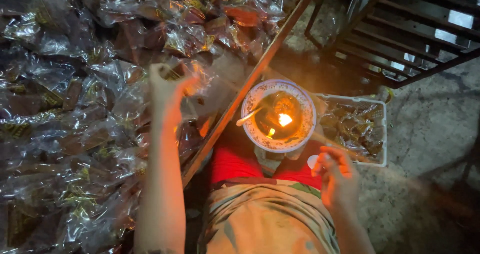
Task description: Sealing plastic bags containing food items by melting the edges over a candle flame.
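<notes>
Two hands — left [167, 86] among wrapped packets [75, 134], right [335, 174] beside the bowl [278, 115]

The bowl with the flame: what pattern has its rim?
White rim with small dark speckles, head view.

a heap of wrapped packets [75, 109] covers the tray [260, 66] from its left edge to its slanting right rim, and the left hand [167, 86] reaches over the heap near that rim. just right of the rim a bowl [278, 115] sits on the person's lap with a small flame [284, 119] inside it, and a basket [356, 129] of packets stands on the floor touching the bowl's right side. the right hand [336, 176] hovers in front of the basket, and a metal rack [415, 29] stands behind it at the far right.
</notes>
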